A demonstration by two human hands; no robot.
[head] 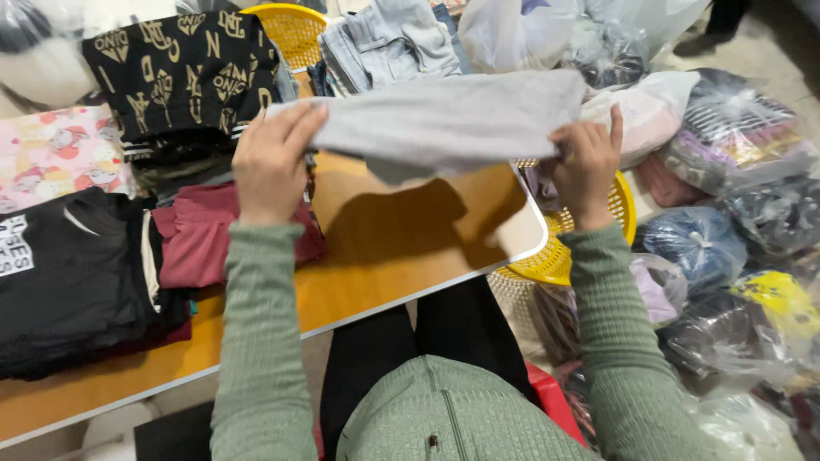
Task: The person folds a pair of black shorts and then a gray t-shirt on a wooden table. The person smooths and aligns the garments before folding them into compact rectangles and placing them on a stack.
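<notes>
Gripped a grey garment (444,119) at both ends, stretched level above the far edge of a wooden table (401,248), clear of the tabletop and casting a shadow on it. Closed the left hand (272,166) over the cloth's left end, fingers laid flat and together across the front, thumb hidden behind. Pinched the right end with the right hand (588,166), fingers curled tight around a gathered fold, forefinger lifted free.

Looked, by the doubled cloth and the lower layer hanging loose beneath, like the middle of a fold, with the piece halved lengthwise but not yet laid down. Would call next, on that reading, for even tension from both hands and a lowering onto the bare stretch of wood, edges kept in line so the hanging layer does not bunch.

Counted one grey garment in the air and two hands on it. Counted four pieces lying on the table's left side: a black top with gold pattern (184,81), a maroon garment (201,243), a black garment with white print (68,290) and a pink patterned cloth (51,154). Counted two yellow baskets, one (547,260) beside the table's right corner, another (295,30) at the far side, next to a stack of denim (389,43). Could not count the clear plastic bags of clothes (735,128) heaped at right, too overlapped to separate.
</notes>
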